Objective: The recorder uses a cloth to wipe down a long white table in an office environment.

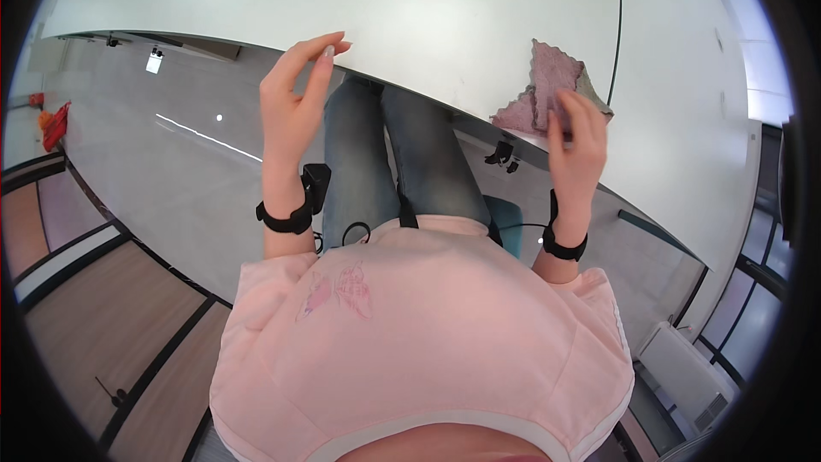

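Observation:
A crumpled, folded cloth [553, 70], dusty pink with a grey-green part and scalloped edges, lies near the front edge of the white table [417, 13]. My right hand [580, 135] is over the cloth's lower right part, fingers bent and thumb towards the cloth. Blur at the fingertips hides whether they pinch the fabric. On the other side, my left hand [295, 86] is raised at the table's front edge, holding nothing. Its fingers are bent, and a gap shows between thumb and palm. Black straps circle both wrists; the left one carries a small black box [316, 186].
A dark seam [617, 25] crosses the tabletop right of the cloth. Black clamp-like fittings [502, 154] sit under the front edge. My jeans-clad legs [423, 160] reach beneath the table. A thin black cable [523, 226] runs to the right wrist. A white panel heater [686, 369] stands lower right.

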{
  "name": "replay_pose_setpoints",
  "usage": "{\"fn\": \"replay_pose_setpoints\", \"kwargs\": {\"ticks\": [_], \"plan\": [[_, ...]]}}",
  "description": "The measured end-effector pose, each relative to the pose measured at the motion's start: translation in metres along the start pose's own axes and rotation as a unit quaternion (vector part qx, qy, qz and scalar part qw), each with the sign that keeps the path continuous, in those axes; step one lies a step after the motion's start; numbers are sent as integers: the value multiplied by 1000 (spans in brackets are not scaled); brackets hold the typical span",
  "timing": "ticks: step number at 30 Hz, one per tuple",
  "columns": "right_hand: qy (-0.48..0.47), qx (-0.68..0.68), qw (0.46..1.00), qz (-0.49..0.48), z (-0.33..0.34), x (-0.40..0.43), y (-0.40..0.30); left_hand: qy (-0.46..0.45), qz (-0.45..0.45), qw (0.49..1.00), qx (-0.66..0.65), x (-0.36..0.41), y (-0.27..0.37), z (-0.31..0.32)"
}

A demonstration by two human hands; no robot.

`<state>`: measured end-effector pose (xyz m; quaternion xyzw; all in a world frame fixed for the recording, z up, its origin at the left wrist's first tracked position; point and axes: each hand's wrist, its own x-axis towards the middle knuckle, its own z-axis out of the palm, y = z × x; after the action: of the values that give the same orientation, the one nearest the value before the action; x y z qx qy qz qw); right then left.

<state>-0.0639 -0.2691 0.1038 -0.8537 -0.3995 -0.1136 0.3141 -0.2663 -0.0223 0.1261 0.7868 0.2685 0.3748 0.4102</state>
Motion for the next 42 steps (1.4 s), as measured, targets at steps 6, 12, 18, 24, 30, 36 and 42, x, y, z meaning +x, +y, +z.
{"fn": "replay_pose_setpoints", "kwargs": {"ticks": [6, 12, 18, 24, 30, 36, 42], "plan": [[22, -51, 997, -54, 12, 18, -11, -42, -67, 997, 6, 44, -4, 20], [-48, 33, 998, 11, 22, 22, -27, -73, -93, 993, 2, 53, -28, 53], [-36, 65, 981, -178, 29, -3, -27, -62, 2, 994, 91, 53, -38, 55], [-35, 107, 979, -169, 14, -6, -21, -38, 54, 993, 99, 53, -36, 54], [24, 86, 982, -169, 47, 0, -58, -51, 60, 991, 111, 52, -35, 55], [-21, 105, 982, -157, 24, -1, -35, -36, 79, 991, 104, 52, -38, 54], [-44, 94, 982, -157, 26, 5, -42, -45, 60, 990, 117, 53, -31, 55]]}}
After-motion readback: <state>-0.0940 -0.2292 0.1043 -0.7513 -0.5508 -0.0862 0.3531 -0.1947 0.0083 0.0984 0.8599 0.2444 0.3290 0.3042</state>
